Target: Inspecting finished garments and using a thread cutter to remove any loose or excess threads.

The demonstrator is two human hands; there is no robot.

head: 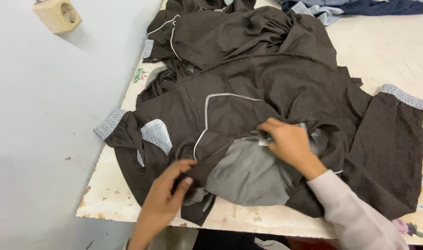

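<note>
Wall [40, 115], one, pale blue-grey, running down the left side beside the work area. Surface [387, 51], one, cream-white with chipped, stained edges and small flower prints at its corners, carrying all the cloth. Dark brown garment [285, 88], one, lying spread across the middle of the surface, trimmed with thin white piping and with grey-and-white patterned cuffs; one sleeve is reaching to the left edge, another to the far right, and its grey inner lining [248, 176] is showing where the front is turned back. Second dark brown garment [220, 32], one, of the same cloth and piping, lying bunched behind the first and touching it. Blue clothing [359, 7], a small heap at the top edge, well apart from the hands; the number of pieces cannot be told. Right hand [292, 143], one, in a pale long sleeve, resting on the opened front of the spread garment, fingers pinching a small white label [263, 140] just beside the lining. Left hand [170, 187], one, closing on a fold of the brown cloth near the front edge of the surface. Wall socket [58, 15], one, cream, fixed high on the wall. Containers: none in view.
</note>
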